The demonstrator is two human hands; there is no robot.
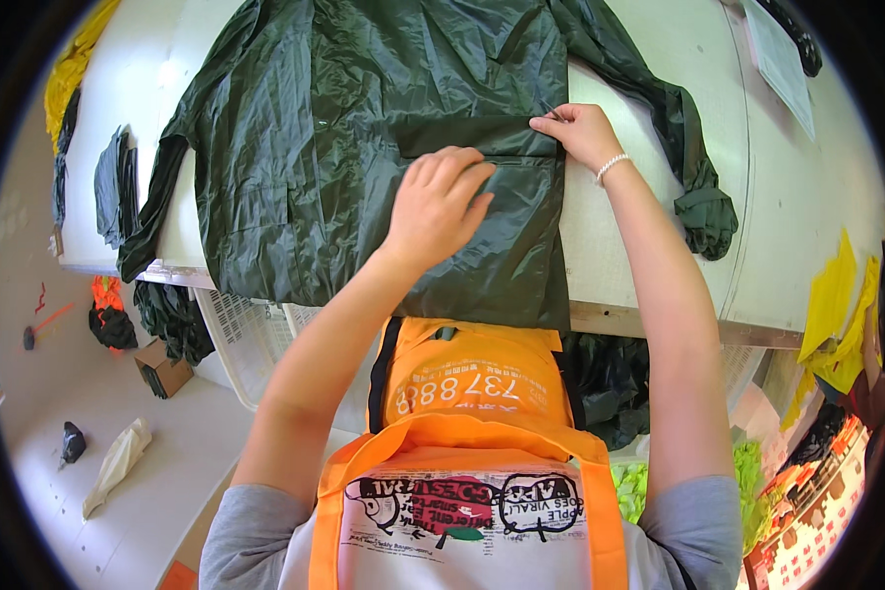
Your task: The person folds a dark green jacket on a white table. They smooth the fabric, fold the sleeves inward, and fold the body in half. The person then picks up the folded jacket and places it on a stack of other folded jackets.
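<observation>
A dark green, shiny rain jacket (334, 197) lies spread out on a white table, its hem at the near edge. Across its right half runs a long pocket flap (472, 136), turned upward above a straight seam. My left hand (441, 202) rests on the fabric just below the flap's left part, fingers loosely bent and thumb apart, gripping nothing. At the flap's right end, beside the jacket's side edge, my right hand (578, 133) pinches the fabric between thumb and forefinger. A thin dark bit shows at those fingertips, too small to make out.
Folded dark pieces (118, 187) lie on the table's left side. A white sheet (779, 64) is at the far right. White plastic baskets (241, 339) stand under the near edge, with dark fabric (610, 388) beside them. Yellow material (836, 315) hangs at the right.
</observation>
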